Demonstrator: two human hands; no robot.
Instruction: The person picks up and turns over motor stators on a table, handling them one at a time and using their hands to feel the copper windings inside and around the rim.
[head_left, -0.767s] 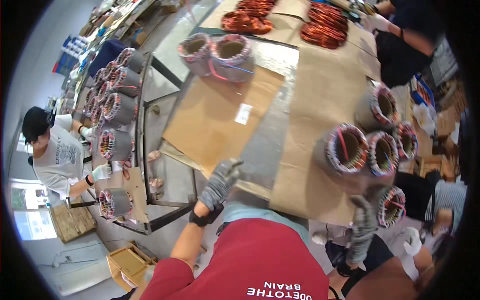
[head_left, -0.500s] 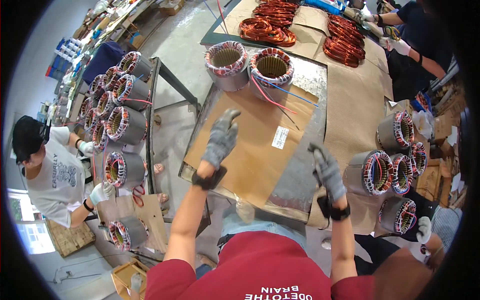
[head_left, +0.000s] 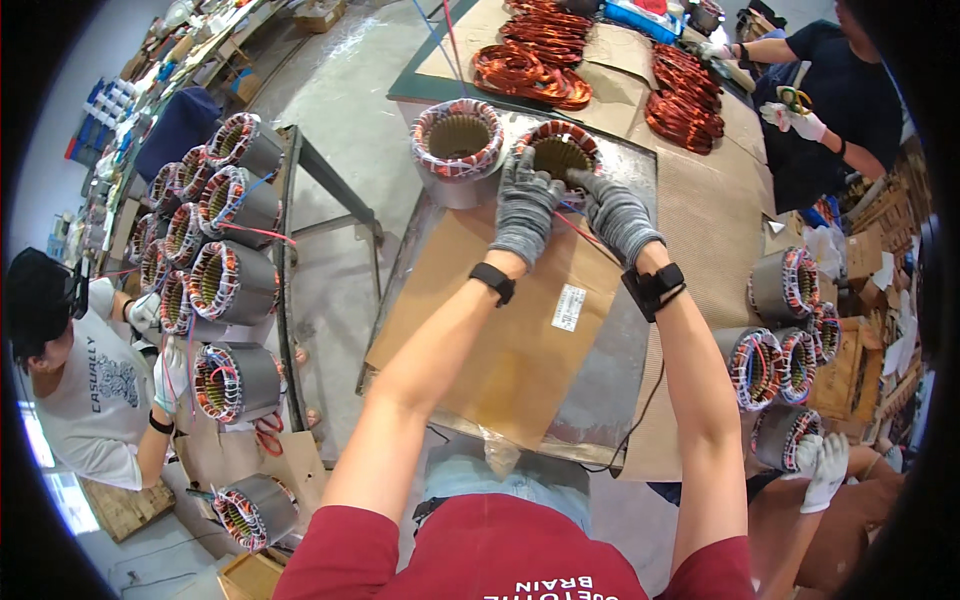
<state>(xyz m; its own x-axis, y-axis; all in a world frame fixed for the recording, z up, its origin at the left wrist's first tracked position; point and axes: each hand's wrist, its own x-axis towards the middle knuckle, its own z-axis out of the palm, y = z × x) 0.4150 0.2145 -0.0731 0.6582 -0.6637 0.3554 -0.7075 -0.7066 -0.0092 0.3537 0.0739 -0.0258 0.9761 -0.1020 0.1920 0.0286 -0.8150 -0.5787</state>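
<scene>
Two wound stators are standing side by side at the far end of one brown cardboard sheet (head_left: 480,350): the left stator (head_left: 457,150), which neither hand is touching, and the right stator (head_left: 563,155), which both gloved hands are meeting at its near rim. Five more stators (head_left: 780,282) are clustering at the right, and two heaps of copper coils, a left heap (head_left: 535,75) and a right heap (head_left: 686,100), are lying beyond. The right stator is showing a ring of orange-red windings laced with white cord, with yellowish slots lining its round bore; a blue lead and a red lead are trailing from its near side (the gloves are hiding most of its grey body). The left hand (head_left: 527,205) is resting partly bent fingers over the near left rim, while the right hand (head_left: 618,215) is holding its fingertips at the near right edge; whether either is gripping firmly, I cannot tell.
</scene>
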